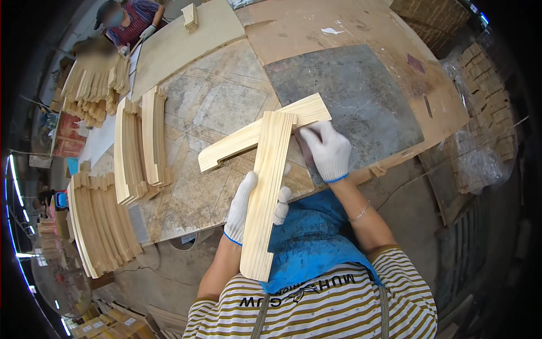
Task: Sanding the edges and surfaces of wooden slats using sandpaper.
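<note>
Gloved in white, my left hand (pixel 240 206) is closed around a pale wooden slat (pixel 265 192), thumb on one side and fingers on the other. The slat has a notch near its lower end and tilts up toward the table. A second notched wooden piece (pixel 234 144) lies on the table, passing behind the held one. My right hand (pixel 330 150), also gloved, is beside the slat's upper end. Its fingers are closed on a dark brown sheet of sandpaper (pixel 305 151), partly hidden behind the hand.
Stacks of similar wooden pieces (pixel 130 152) stand at the left of the worktable (pixel 209 96), with another row (pixel 101 226) at its near left edge. A dark grey sheet (pixel 355 96) lies on the right. A masked co-worker (pixel 132 22) sits far left. Wrapped stacks (pixel 480 113) stand right.
</note>
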